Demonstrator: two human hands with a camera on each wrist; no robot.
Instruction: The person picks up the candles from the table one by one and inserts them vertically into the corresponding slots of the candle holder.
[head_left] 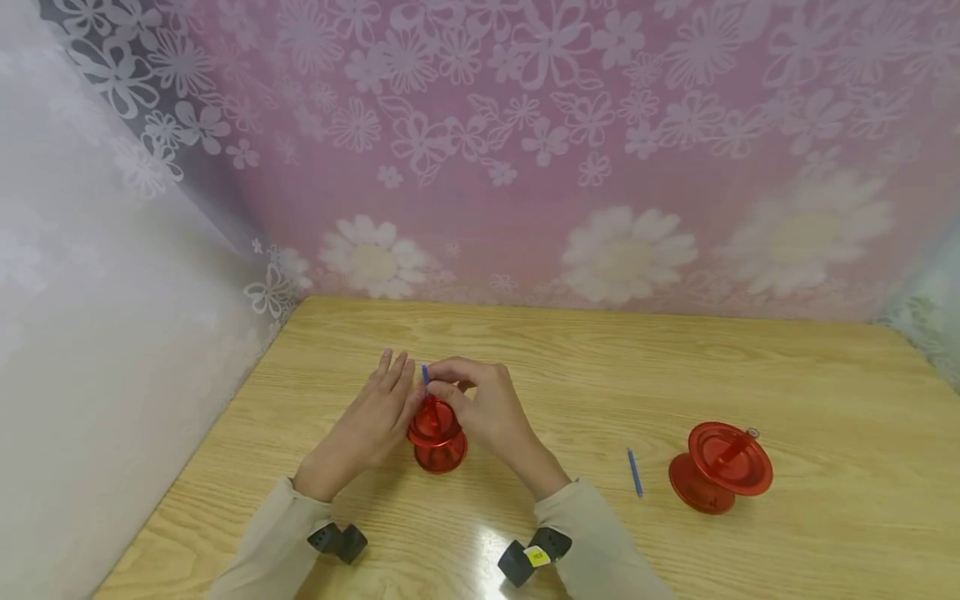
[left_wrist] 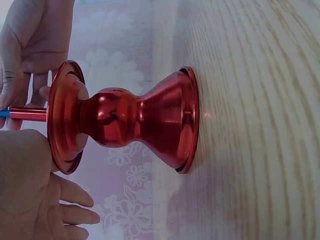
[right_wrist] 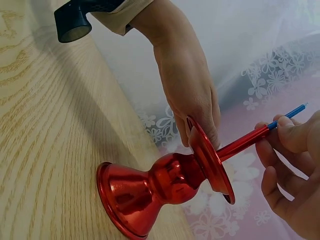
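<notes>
A shiny red metal candlestick (left_wrist: 115,117) stands upright on the table, with a flared base, a round dish and a thin tube on top. My right hand (head_left: 491,412) pinches a thin blue candle (right_wrist: 292,112) between thumb and index finger, its lower end at the mouth of the tube. Beside the dish, my left hand (head_left: 375,421) has its fingers straight and lies against the rim. Far to the right, a second red candlestick (head_left: 752,477) has no blue candle in its tube. Another blue candle (head_left: 635,473) lies loose on the table to its left.
The wood-grain table (head_left: 570,358) reaches back to a pink curtain (head_left: 487,208) printed with white flowers. A whitish curtain (head_left: 120,333) hangs along the left edge. A black wrist camera is strapped to each sleeve.
</notes>
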